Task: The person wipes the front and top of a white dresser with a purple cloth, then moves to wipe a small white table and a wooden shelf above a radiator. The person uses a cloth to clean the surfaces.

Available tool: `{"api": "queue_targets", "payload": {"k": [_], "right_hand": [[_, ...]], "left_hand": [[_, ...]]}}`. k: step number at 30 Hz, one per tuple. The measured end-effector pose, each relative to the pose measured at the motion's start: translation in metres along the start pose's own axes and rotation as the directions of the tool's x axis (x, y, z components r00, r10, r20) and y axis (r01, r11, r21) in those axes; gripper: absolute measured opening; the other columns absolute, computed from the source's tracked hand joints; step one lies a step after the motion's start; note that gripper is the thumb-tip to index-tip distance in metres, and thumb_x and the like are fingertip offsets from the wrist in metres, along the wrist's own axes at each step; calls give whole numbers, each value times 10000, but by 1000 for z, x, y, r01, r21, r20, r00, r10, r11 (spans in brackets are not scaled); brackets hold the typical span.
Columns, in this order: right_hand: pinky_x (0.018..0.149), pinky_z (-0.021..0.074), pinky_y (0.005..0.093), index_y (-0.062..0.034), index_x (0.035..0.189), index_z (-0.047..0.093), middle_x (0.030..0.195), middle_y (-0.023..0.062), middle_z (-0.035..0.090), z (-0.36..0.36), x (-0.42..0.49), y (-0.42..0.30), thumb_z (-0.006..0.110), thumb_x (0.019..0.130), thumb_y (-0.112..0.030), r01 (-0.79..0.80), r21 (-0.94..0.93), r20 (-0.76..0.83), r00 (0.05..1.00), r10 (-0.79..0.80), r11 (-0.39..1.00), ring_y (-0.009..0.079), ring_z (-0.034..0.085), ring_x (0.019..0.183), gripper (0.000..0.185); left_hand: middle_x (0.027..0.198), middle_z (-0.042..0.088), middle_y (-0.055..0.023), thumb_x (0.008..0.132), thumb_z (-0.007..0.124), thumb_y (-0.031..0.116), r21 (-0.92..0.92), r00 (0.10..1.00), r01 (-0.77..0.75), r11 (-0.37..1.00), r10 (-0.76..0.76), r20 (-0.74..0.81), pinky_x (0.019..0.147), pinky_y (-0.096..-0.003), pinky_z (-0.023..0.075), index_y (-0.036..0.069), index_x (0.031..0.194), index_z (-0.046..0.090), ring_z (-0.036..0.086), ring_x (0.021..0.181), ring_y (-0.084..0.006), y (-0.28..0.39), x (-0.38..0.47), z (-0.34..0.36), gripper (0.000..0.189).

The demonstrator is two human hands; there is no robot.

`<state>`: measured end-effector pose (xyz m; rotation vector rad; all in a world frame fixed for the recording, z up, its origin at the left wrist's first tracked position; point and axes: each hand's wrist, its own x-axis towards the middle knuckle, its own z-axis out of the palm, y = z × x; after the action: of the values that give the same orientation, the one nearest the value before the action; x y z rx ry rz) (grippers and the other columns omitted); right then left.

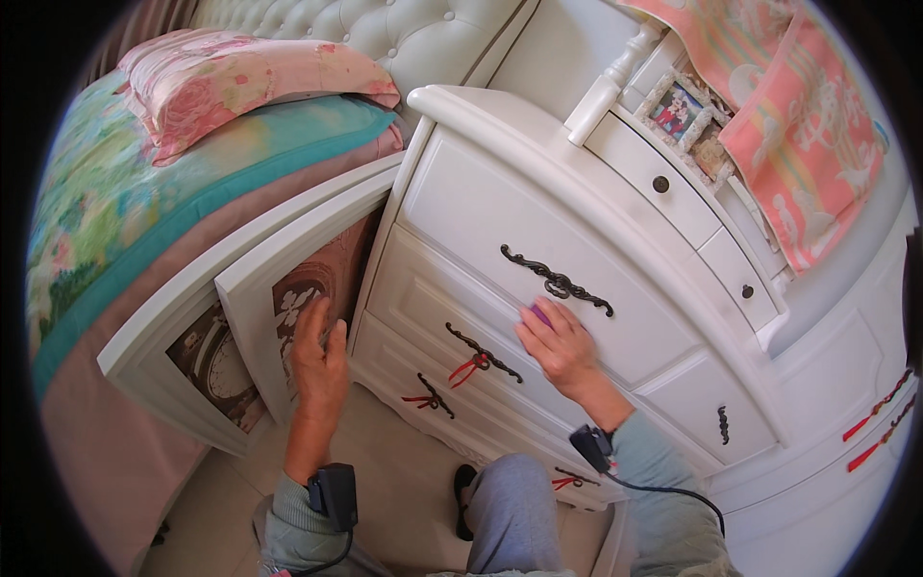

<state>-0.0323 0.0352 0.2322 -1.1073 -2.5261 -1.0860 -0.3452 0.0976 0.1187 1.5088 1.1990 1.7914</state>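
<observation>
My right hand (559, 350) is closed over a small purple item (541, 316), mostly hidden by the fingers; it may be a cloth or a sponge. The hand is at the front of a white chest of drawers (469, 187), just below the ornate dark metal handle (557, 281) of its top drawer. My left hand (317, 353) holds nothing, its fingers apart. It hovers before or lightly touches a white-framed picture (335, 252) leaning at the chest's left side; contact cannot be judged. A second white-framed picture (220, 364) stands behind the first.
On the left is a bed with a floral pillow (238, 83) and a teal-edged quilt (79, 187). Lower drawer handles (482, 353) carry red ribbons. A pink patterned cloth (800, 137) hangs at upper right, beside a small photo frame (678, 112). My knee (513, 512) is close to the chest.
</observation>
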Motion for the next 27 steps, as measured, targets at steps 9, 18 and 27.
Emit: {"api": "queue_targets", "payload": {"k": [9, 18, 27], "right_hand": [[942, 439, 509, -36, 1011, 649, 1173, 116, 579, -93, -128, 34, 597, 755, -21, -194, -310, -98, 980, 172, 931, 373, 500, 1147, 262], [951, 434, 477, -33, 1056, 624, 1187, 118, 578, -86, -31, 53, 588, 771, -14, -83, -252, -56, 996, 71, 964, 361, 505, 1156, 287], [953, 452, 386, -59, 1002, 636, 1147, 65, 607, -57, 84, 45, 638, 748, -76, 53, -154, 17, 999, -51, 987, 283, 512, 1175, 255]], "left_hand": [[1170, 560, -229, 882, 564, 79, 48, 999, -33, 998, 32, 24, 942, -391, 423, -80, 1161, 537, 543, 1080, -359, 3, -5, -2, 323], [1185, 563, -200, 886, 575, 82, 138, 998, -52, 989, 48, 33, 906, -330, 449, -73, 1174, 543, 562, 1072, -290, 1, -5, 0, 328], [1178, 557, -222, 873, 576, 98, 1, 1000, -10, 1000, 10, -4, 934, -379, 425, -68, 1161, 535, 546, 1076, -355, 0, 0, -6, 335]]}}
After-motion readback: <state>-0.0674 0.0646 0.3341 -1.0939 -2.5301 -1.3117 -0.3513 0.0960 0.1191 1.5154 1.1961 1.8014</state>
